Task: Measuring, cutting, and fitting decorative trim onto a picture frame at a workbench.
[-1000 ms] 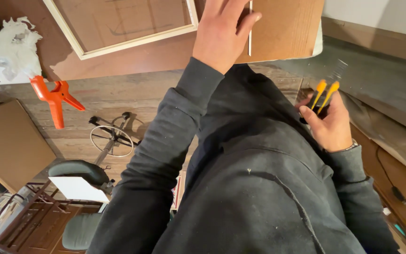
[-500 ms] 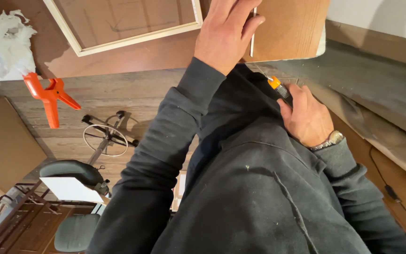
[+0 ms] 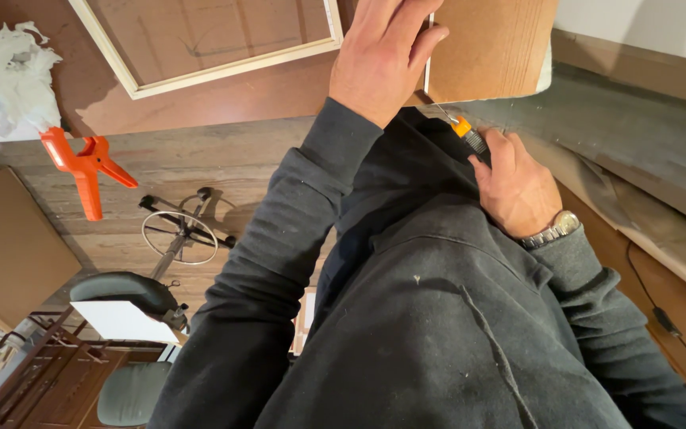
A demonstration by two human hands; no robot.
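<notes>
- The left hand (image 3: 383, 59) lies flat on the brown board (image 3: 490, 48), fingers together and stretched out, pressing down near the board's near edge.
- A thin pale strip (image 3: 429, 49), perhaps a ruler on edge, stands just beside the left fingertips; what it is cannot be told for sure.
- The right hand (image 3: 518, 187) is closed around a knife (image 3: 464, 132) with an orange and dark handle, fingers clamped on it.
- The knife's thin blade points up and left toward the board's lower edge, close under the left hand; whether the tip touches the board cannot be told.
- A metal watch (image 3: 553, 230) sits on the right wrist.
- Both arms wear dark grey sleeves (image 3: 279, 262), and the same dark garment fills the lower middle of the view.
- The board rests on a reddish-brown bench (image 3: 224, 99), which runs along the top of the view.
- A pale wooden frame (image 3: 224, 67) lies on the bench left of the left hand, well apart from the knife.
- An orange clamp (image 3: 81, 167) sits at the bench's edge, far left, below a crumpled white cloth (image 3: 13, 79).
- Below the bench is a plank floor (image 3: 192, 159), with a wheeled metal stand (image 3: 180, 234) on it.
- A grey-green chair (image 3: 125, 290) and a white sheet (image 3: 125, 322) show at lower left, beside a dark red metal rack (image 3: 33, 373).
- Brown paper (image 3: 660, 230) lies along the right side, with a black cable (image 3: 653, 306) near it.
</notes>
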